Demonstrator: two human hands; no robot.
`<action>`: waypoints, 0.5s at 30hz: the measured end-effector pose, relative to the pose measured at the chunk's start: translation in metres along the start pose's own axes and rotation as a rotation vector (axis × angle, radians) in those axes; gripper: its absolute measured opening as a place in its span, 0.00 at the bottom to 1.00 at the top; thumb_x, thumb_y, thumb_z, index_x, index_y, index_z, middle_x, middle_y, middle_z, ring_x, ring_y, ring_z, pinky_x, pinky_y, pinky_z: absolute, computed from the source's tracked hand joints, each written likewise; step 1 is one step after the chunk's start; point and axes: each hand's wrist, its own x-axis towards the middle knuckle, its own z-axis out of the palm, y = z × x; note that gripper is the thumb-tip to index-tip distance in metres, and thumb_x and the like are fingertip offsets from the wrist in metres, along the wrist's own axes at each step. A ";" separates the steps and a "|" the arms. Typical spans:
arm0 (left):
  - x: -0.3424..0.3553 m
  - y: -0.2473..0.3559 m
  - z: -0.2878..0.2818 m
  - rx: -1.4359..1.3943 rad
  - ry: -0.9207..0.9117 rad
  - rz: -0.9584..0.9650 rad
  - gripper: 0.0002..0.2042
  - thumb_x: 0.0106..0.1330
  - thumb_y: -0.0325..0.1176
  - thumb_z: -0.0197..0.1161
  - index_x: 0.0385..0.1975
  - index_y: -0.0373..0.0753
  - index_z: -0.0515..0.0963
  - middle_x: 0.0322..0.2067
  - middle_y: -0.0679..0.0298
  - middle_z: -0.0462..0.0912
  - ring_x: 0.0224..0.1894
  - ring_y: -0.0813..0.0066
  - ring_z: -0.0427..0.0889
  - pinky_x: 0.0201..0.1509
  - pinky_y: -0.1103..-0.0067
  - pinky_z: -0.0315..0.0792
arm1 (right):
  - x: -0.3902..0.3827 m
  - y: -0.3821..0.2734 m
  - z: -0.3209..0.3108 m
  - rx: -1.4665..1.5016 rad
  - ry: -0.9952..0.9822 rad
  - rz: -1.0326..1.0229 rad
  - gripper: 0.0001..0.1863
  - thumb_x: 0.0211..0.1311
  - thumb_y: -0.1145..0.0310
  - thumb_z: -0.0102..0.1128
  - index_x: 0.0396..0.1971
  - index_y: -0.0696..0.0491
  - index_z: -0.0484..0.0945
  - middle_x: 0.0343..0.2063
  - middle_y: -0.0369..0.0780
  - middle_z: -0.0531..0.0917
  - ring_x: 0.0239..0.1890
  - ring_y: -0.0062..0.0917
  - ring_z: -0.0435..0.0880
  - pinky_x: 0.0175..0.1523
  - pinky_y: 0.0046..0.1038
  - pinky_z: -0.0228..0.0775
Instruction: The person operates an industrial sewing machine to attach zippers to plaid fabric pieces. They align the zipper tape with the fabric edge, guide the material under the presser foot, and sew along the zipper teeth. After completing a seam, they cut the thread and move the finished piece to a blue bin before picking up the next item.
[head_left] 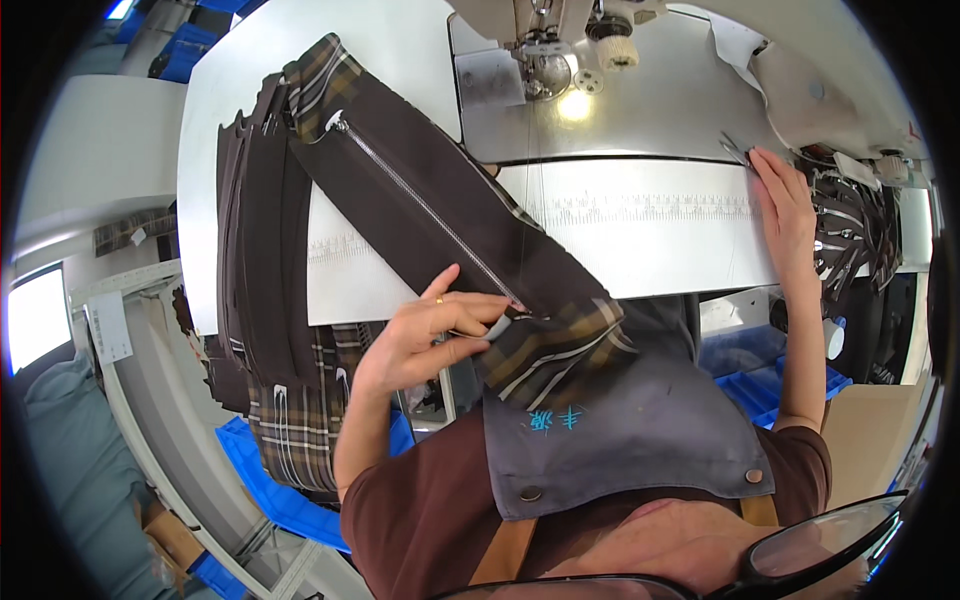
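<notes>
A long dark brown fabric piece (pixel 460 185) with plaid ends lies slantwise across the white table, its near end drooping over the edge onto my apron. A silver zipper (pixel 420 205) runs along its middle. My left hand (pixel 430 335) is closed on the near end of this piece, thumb and fingers pinching beside the zipper's lower end. A small pale grey tab (pixel 497 328) shows at those fingertips. Off to the right, my right hand (pixel 785 215) grips small metal thread snips (pixel 737 150), with their blades apart and pointing away from me over the table.
A sewing machine (pixel 545 65) stands at the back, threads hanging from it. Dark fabric strips (pixel 262 230) are stacked at left, with plaid pieces (pixel 290 430) hanging below above a blue bin (pixel 285 510). Dark zippers (pixel 850 220) lie bundled at right.
</notes>
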 end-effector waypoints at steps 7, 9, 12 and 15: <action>0.000 -0.003 0.017 -0.023 0.157 0.069 0.01 0.60 0.25 0.57 0.29 0.38 0.75 0.43 0.56 0.82 0.51 0.64 0.79 0.69 0.56 0.36 | 0.039 -0.025 -0.004 0.232 -0.054 0.177 0.09 0.64 0.72 0.51 0.41 0.59 0.75 0.32 0.40 0.79 0.35 0.27 0.76 0.42 0.26 0.68; 0.001 -0.003 0.021 0.019 0.191 0.067 0.03 0.64 0.26 0.55 0.34 0.38 0.76 0.44 0.61 0.82 0.50 0.69 0.79 0.70 0.57 0.37 | 0.045 -0.066 -0.011 0.687 -0.206 0.246 0.10 0.68 0.69 0.48 0.41 0.60 0.73 0.27 0.38 0.78 0.30 0.19 0.73 0.39 0.20 0.66; 0.002 -0.006 0.024 0.035 0.226 0.067 0.04 0.65 0.27 0.54 0.36 0.38 0.76 0.44 0.62 0.82 0.49 0.70 0.79 0.70 0.57 0.37 | 0.040 -0.130 -0.029 0.684 -0.462 -0.003 0.12 0.60 0.65 0.60 0.39 0.56 0.73 0.30 0.39 0.77 0.30 0.24 0.77 0.36 0.24 0.69; 0.002 -0.005 0.026 0.030 0.242 0.056 0.05 0.66 0.27 0.54 0.37 0.38 0.76 0.43 0.64 0.83 0.47 0.73 0.80 0.70 0.59 0.37 | 0.039 -0.141 -0.005 0.440 -0.211 -0.348 0.15 0.51 0.62 0.65 0.36 0.53 0.73 0.28 0.37 0.75 0.27 0.28 0.77 0.31 0.27 0.69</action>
